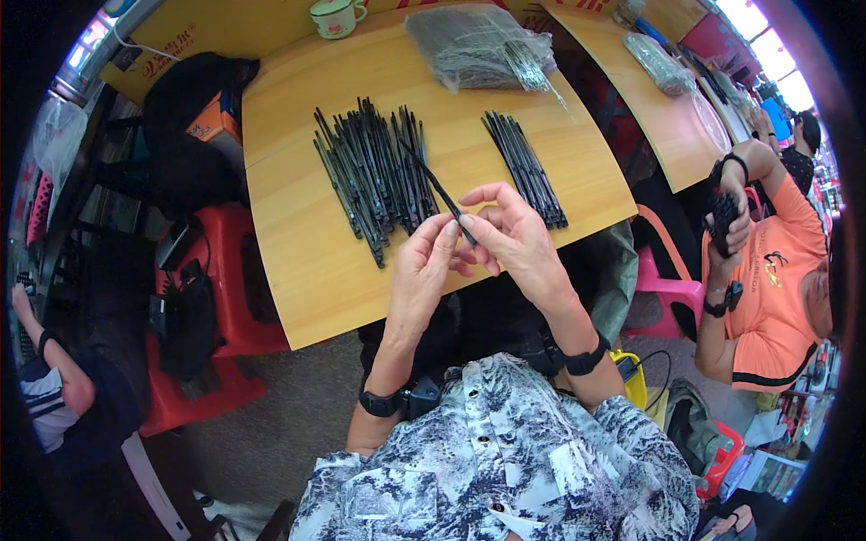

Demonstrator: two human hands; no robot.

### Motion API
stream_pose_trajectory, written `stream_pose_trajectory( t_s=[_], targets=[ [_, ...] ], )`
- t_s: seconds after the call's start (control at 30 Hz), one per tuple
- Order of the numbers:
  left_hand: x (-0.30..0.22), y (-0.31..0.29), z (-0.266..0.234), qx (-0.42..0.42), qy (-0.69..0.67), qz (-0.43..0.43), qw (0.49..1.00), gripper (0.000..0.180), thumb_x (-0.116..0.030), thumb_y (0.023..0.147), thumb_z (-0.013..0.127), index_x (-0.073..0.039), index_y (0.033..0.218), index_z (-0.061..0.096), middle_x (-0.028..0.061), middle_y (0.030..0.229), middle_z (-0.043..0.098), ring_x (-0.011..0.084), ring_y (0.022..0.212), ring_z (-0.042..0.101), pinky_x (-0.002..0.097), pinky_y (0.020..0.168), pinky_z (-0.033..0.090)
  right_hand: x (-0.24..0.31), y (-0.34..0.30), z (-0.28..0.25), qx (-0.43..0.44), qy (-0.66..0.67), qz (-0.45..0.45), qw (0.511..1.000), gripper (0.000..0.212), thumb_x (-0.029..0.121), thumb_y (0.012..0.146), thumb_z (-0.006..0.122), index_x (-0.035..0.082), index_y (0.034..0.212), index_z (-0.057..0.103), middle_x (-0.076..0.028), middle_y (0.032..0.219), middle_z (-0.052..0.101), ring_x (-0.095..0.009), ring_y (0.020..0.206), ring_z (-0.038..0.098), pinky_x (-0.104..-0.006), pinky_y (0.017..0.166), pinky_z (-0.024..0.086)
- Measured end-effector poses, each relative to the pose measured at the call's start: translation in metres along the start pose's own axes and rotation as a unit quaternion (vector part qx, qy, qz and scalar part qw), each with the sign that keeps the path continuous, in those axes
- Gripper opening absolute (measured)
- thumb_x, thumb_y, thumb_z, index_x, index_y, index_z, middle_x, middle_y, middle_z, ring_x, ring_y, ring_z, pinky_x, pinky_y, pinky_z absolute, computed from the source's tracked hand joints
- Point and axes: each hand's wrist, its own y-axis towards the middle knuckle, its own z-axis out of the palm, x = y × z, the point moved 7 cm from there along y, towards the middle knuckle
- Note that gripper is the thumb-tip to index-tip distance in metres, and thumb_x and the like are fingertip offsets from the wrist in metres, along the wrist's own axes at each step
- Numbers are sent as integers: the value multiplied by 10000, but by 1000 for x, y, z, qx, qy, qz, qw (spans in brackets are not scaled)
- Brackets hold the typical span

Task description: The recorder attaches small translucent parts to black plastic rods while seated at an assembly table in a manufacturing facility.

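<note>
Over the near edge of the wooden table [280, 225], I hold a thin black rod [437, 185] slanting up and to the left. My left hand [422, 266] pinches its lower end between thumb and fingers. Close beside it, my right hand [516, 242] grips the same end with thumb and forefinger, the other fingers curled. Just beyond my hands lies a large loose pile of similar black rods [365, 171]. A smaller, neater row of black rods [525, 169] is to its right. The exact kind of rod cannot be made out.
At the table's far side are a clear plastic bag [451, 54], a bunch of silvery strips [526, 65] and a mug [335, 18]. Red stools [225, 279] stand left. At right, a person in orange [767, 288] holds a dark bundle beside another table [649, 108].
</note>
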Motion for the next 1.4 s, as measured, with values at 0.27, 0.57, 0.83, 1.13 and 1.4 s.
stream_pose_trajectory(
  t_s=[0.27, 0.57, 0.83, 1.13, 1.4],
  targets=[
    [14, 11, 28, 36, -77, -20, 996, 199, -194, 877, 554, -15, 963, 568, 1, 808, 567, 69, 673, 519, 208, 604, 440, 5, -32, -32, -68, -110, -25, 991, 201, 117, 884, 512, 10, 1035, 435, -32, 685, 565, -44, 534, 486, -173, 431, 382],
    [37, 31, 51, 60, -140, -78, 985, 194, -175, 871, 556, -21, 986, 589, 1, 821, 582, 70, 719, 514, 202, 665, 422, -10, -35, -63, -127, -36, -37, 991, 203, 98, 877, 522, 22, 1035, 420, -29, 701, 568, -44, 544, 482, -174, 443, 391],
    [54, 41, 60, 105, -228, -140, 958, 235, -171, 874, 549, -3, 1036, 573, 39, 923, 610, 85, 783, 548, 233, 688, 453, -17, -26, -69, -86, 65, -32, 994, 171, 88, 883, 511, 24, 999, 403, -28, 723, 566, -37, 553, 472, -158, 455, 387],
    [53, 55, 61, 142, -228, -95, 958, 222, -183, 893, 516, -16, 1037, 542, 87, 917, 604, 164, 832, 583, 270, 727, 469, 22, 0, -126, -177, -214, -46, 959, 213, 196, 851, 570, -16, 854, 558, -56, 668, 579, -82, 623, 529, -243, 561, 432],
    [51, 57, 62, 154, -248, -137, 947, 202, -166, 902, 489, -22, 1042, 510, 105, 853, 581, 196, 752, 600, 265, 579, 520, 54, 75, -181, -278, -368, -137, 877, 321, 199, 798, 610, -16, 1007, 496, -151, 759, 617, -213, 651, 591, -305, 609, 477]
  ],
)
